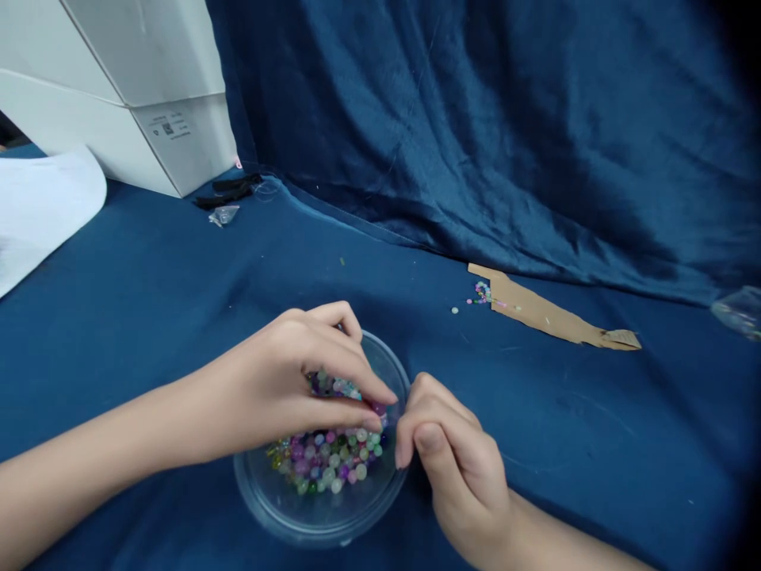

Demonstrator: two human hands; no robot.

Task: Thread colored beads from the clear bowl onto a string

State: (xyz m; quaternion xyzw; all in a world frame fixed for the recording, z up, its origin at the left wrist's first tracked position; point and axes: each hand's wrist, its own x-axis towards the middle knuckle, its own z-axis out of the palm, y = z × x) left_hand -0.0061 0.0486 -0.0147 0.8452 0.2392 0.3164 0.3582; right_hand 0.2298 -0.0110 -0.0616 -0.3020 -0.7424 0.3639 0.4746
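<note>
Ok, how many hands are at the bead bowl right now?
2: the left hand is over the beads in the clear bowl, and the right hand is at the bowl's right rim. No others show.

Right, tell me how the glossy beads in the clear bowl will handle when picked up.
The beads are likely to slip between fingertips, since they look round and smooth. They will probably roll if pushed: a few loose beads lie on the blue cloth. Being small, each probably feels light.
</note>
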